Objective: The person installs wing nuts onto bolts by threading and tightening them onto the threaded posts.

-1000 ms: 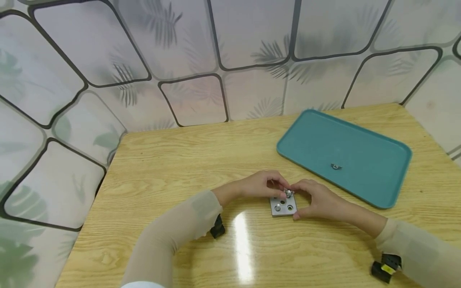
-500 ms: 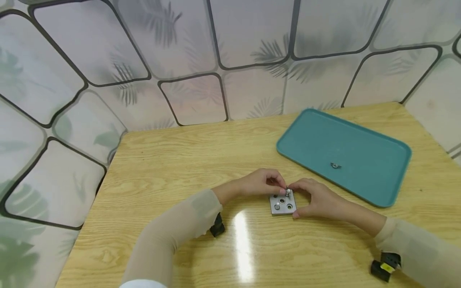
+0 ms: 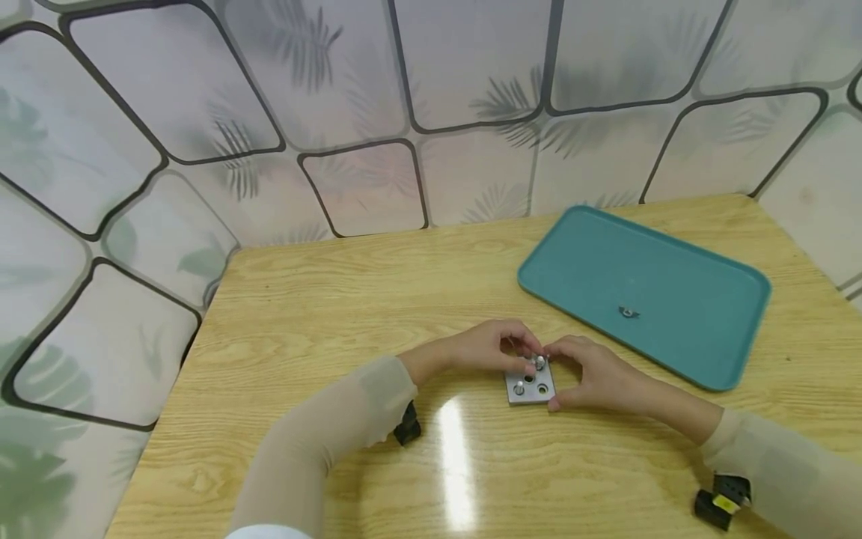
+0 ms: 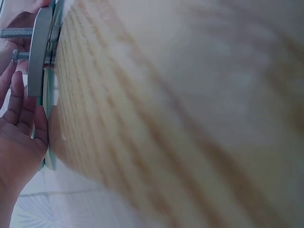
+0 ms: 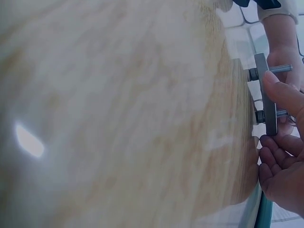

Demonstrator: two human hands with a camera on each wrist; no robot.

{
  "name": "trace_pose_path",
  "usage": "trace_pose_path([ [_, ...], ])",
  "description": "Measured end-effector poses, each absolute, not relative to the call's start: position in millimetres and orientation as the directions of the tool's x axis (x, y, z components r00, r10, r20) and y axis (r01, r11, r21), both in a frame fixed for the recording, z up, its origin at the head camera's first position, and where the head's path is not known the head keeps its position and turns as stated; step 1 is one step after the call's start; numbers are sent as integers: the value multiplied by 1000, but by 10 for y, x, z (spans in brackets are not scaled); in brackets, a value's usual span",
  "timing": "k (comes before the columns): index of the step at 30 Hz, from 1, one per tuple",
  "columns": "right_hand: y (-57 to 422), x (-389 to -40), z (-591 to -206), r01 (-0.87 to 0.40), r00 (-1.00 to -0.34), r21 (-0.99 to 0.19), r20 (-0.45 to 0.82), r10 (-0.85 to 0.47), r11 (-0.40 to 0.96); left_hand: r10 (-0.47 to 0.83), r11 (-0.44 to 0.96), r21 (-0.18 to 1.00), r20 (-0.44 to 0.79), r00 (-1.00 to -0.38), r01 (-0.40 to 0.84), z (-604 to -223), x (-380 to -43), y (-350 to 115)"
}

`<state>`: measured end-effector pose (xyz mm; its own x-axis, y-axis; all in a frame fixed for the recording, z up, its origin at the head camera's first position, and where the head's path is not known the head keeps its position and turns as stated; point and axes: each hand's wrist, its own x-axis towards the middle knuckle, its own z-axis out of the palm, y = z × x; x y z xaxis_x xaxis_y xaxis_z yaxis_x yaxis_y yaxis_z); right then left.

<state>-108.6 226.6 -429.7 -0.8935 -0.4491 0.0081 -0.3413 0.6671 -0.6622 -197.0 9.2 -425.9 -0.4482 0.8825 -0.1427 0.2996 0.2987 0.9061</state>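
1. Square silver metal plate (image 3: 532,396) with round holes: located between the two hands, over the wood-grain desk (image 3: 323,314).
2. Right hand (image 3: 599,374): plate gripped along its right side, thumb at near corner, index finger at far corner.
3. Left hand (image 3: 494,346): held over the plate's far-left part, fingers bent, thumb and fingertips brought close around an upright silver threaded bolt (image 3: 540,362); whether it is pinched cannot be told.
4. Second upright silver threaded bolt (image 3: 518,388): seen in the plate, just nearer the body than the left thumb.
5. Dark bolt heads (image 5: 259,116): seen under the plate, on the desk side, in the right wrist view.
6. Teal rectangular tray (image 3: 653,262): placed beyond the right hand, apart from it.
7. Small silver winged metal piece (image 3: 629,312): laid in the tray, beyond the right hand.
8. Beige sleeves (image 3: 337,419): worn on both arms, behind the hands.
9. Pale leaf-patterned backdrop (image 3: 364,187): seen past both hands, behind the desk.
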Motion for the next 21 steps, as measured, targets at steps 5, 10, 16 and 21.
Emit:
trace_pose_path([
  [5, 2264, -1088, -4306, -355, -890, -661, 21, -456, 661, 865, 300, 920, -152, -479, 250, -4254, -1965, 95],
  [10, 2264, -1087, -4305, -353, -889, -663, 19, -457, 660, 848, 306, 919, -145, -510, 247, -4252, -1961, 98],
  [16, 2259, -1082, -4295, -349, -891, -661, 16, -453, 664, 857, 300, 922, -147, -493, 246, -4248, -1962, 99],
  [21, 2260, -1084, -4291, -345, -893, -658, 10, -450, 670, 884, 286, 917, -139, -446, 279, -4239, -1970, 96],
])
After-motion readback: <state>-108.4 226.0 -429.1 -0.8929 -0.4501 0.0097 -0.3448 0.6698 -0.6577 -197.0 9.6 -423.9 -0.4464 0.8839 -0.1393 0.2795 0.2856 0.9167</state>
